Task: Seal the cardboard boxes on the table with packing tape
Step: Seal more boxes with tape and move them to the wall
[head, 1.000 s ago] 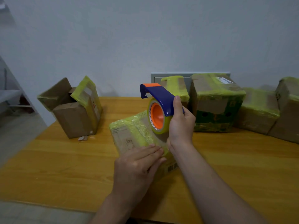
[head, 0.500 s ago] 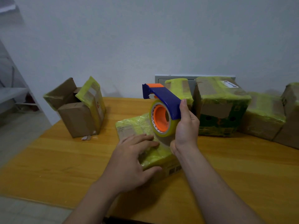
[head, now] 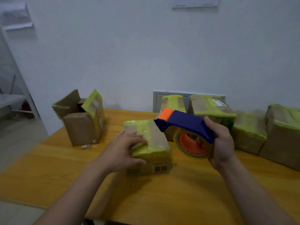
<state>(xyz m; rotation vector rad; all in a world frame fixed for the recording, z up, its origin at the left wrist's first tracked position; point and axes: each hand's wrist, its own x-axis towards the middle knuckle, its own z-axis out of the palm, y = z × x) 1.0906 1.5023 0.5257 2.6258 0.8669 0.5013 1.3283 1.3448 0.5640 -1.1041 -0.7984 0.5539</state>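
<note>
A small cardboard box (head: 153, 143) wrapped in yellow-green tape lies at the middle of the wooden table (head: 48, 172). My left hand (head: 123, 151) grips its left end, fingers over the top and thumb on the near side. My right hand (head: 222, 143) holds a blue and orange tape dispenser (head: 186, 127) with a roll of clear yellowish tape (head: 193, 144), lifted just right of the box, its orange nose pointing left above the box's far corner.
An open cardboard box (head: 82, 120) with raised flaps stands at the back left. Several taped boxes (head: 212, 111) line the back and right side along the wall. A grey wall panel (head: 156, 101) sits behind them. A shelf frame (head: 14, 101) stands off the table's left.
My right hand has swung the dispenser off the box to its right and tilted it flat. My left hand has shifted from the box's near part to gripping its left end; the box has turned.
</note>
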